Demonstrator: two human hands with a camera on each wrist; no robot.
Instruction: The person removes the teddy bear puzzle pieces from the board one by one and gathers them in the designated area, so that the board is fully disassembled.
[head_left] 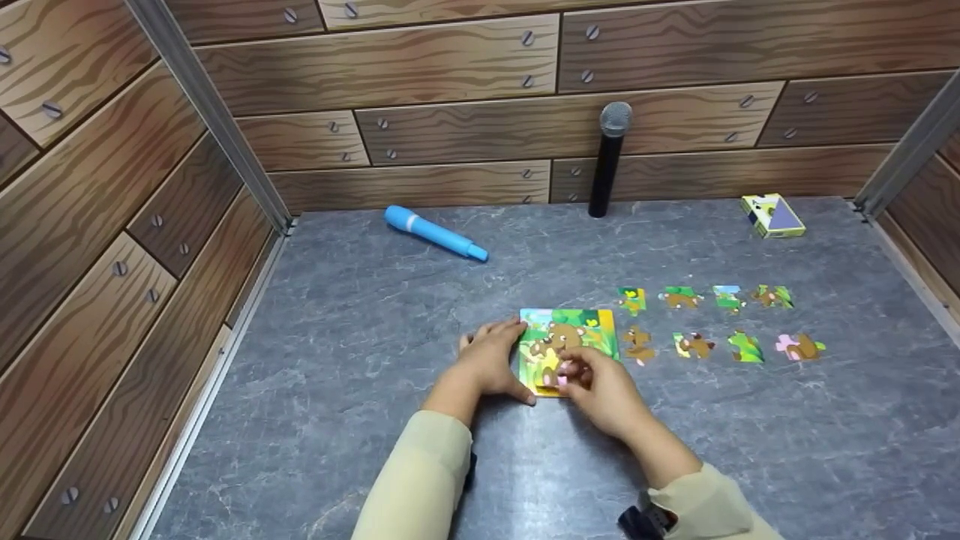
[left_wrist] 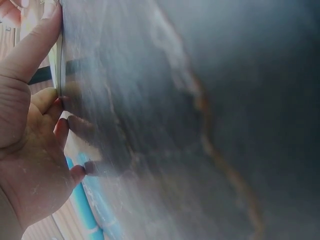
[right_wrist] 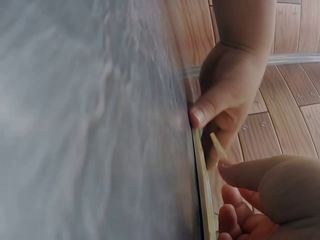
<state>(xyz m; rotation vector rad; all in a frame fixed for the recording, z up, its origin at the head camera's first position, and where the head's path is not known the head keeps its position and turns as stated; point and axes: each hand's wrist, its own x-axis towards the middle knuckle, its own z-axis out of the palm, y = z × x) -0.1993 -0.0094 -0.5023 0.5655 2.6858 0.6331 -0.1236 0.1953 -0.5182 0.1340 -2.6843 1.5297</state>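
Observation:
A square bear jigsaw puzzle board (head_left: 536, 319) lies flat on the grey table. My left hand (head_left: 491, 360) rests along its left side, the thumb at the near left corner and the fingertips at the left edge. Over the board's near part, my right hand (head_left: 604, 390) pinches a puzzle piece (right_wrist: 218, 145) between thumb and fingers. The piece is tilted, and its thin edge shows in the right wrist view. In the left wrist view the left hand's thumb (left_wrist: 35, 50) lies against the board's edge. My right hand hides the board's lower right part.
Several loose puzzle pieces (head_left: 681, 298) lie in two rows right of the board. Farther back are a blue toy microphone (head_left: 439, 234), an upright black microphone (head_left: 606, 165) and a small yellow box (head_left: 774, 216). Wood-patterned panels (head_left: 450, 75) wall the table.

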